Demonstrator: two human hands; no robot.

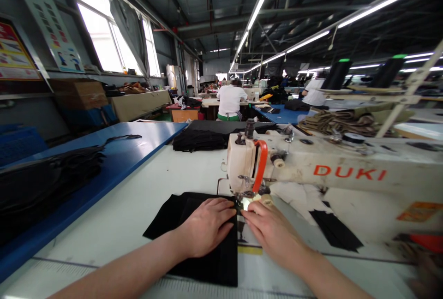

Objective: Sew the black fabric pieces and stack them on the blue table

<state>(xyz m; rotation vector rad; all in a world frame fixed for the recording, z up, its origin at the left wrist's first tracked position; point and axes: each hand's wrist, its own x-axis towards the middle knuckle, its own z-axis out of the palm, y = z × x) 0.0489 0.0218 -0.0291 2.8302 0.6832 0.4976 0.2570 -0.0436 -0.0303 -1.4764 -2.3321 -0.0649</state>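
A black fabric piece (180,218) lies on the white sewing table (138,206), its right edge under the needle of a cream DUKI sewing machine (311,165). My left hand (207,227) rests flat on the fabric, fingers stretched toward the presser foot. My right hand (272,230) lies beside it, fingertips pressed together at the fabric's edge just below the needle, touching the cloth.
A smaller black piece (334,230) lies right of the machine. A stack of black fabric (41,179) sits on the blue table (131,151) at left, another black pile (199,140) behind. Two people in white shirts (230,100) work at far tables. Folded khaki cloth (341,122) lies at right.
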